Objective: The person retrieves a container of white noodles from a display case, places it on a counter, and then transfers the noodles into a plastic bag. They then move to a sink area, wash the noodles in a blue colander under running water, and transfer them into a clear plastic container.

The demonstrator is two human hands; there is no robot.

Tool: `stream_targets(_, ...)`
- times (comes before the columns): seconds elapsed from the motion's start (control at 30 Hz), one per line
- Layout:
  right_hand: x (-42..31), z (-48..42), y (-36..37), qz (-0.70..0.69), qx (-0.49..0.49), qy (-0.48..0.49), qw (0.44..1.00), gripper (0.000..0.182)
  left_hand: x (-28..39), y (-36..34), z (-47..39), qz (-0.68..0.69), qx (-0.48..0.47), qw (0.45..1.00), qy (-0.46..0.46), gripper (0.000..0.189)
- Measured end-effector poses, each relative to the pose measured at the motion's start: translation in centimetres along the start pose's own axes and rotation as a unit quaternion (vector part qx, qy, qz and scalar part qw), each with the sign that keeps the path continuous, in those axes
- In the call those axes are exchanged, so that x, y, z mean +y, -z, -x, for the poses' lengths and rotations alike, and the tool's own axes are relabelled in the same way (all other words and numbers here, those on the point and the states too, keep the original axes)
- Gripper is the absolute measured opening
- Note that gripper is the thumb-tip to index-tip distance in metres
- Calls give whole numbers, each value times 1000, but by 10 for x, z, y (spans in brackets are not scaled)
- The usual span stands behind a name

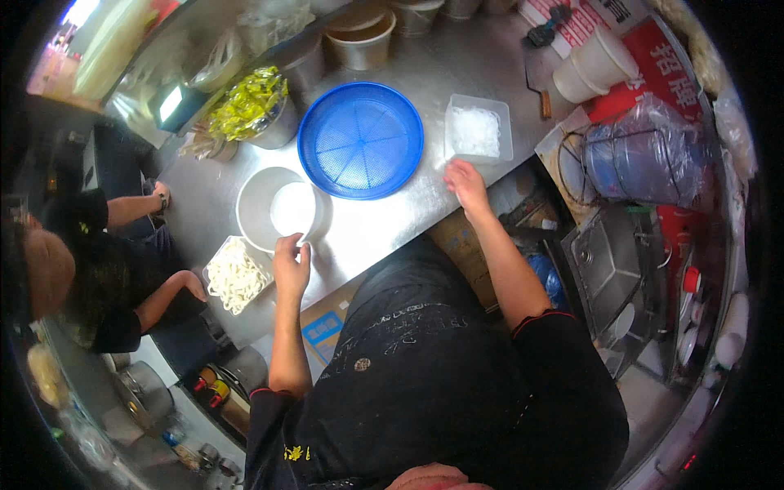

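Observation:
On the steel counter, my left hand [291, 264] is at the near rim of a deep white round tub [252, 205], fingers bent over the edge; whether it grips the rim is hard to tell. Beside that wrist lies a clear square container of thick white noodles [236, 277]. Near the front edge my right hand [467, 185] hovers with fingers slightly bent and holds nothing. Just above it stands a translucent square container [506, 131] with fine white noodles or shreds [475, 133]. Between the two containers sits a round blue mesh sieve basket [361, 141], with nothing in it.
A metal pot of leafy greens [251, 104] and a lit screen [171, 104] stand at the back left. Lidded white tubs [361, 46] line the back. Stacked white buckets [594, 64] and a wrapped water bottle [649, 159] are right. Another person [116, 269] stands at the left end.

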State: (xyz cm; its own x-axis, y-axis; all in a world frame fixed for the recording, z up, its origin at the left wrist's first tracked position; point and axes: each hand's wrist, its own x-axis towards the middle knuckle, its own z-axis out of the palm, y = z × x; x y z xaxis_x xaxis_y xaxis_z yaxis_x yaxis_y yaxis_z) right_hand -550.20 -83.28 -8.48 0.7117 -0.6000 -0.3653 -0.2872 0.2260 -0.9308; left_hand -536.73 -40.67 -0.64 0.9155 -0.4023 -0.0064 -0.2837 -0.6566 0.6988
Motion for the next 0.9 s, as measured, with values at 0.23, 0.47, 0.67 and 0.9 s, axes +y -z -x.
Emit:
stream_targets(0.23, -25, -37, 86, -236, 156, -231, 931, 79, 48, -31, 25, 34, -22, 999, -25, 19)
stream_targets(0.47, 12, -128, 162, -285, 23, -384, 878, 47, 108, -85, -1, 7, -41, 999, -7, 15)
stream_targets(0.67, -28, -107, 201, -243, -29, -272, 931, 44, 126, -99, -2, -21, -20, 999, 27, 17)
stream_targets(0.9, -182, -83, 223, -10, -104, -198, 975, 55, 183, -63, -4, -87, -41, 987, 129, 44)
